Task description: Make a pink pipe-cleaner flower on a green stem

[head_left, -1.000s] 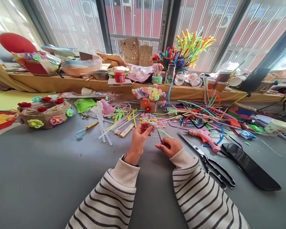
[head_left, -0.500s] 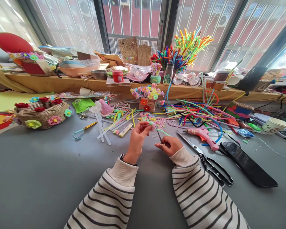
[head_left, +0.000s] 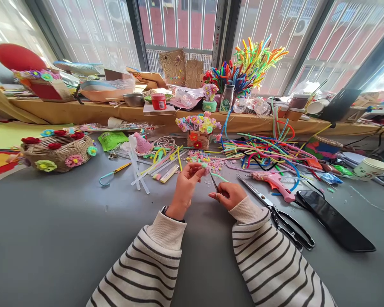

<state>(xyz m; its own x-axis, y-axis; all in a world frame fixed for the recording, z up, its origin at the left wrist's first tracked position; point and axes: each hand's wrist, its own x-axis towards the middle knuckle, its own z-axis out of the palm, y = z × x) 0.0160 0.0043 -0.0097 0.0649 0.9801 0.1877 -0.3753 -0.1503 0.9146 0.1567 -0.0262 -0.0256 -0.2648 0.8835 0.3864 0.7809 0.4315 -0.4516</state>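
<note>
Your left hand (head_left: 186, 185) pinches a small fuzzy piece (head_left: 204, 166); your right hand (head_left: 229, 196) grips small scissors (head_left: 213, 181), blades pointing toward it.

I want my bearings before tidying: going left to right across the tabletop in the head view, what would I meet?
Flowered basket, green packet, pink pointed hat, left hand with a small fluffy piece, right hand with small scissors, pink glue gun, paper cup.
</note>
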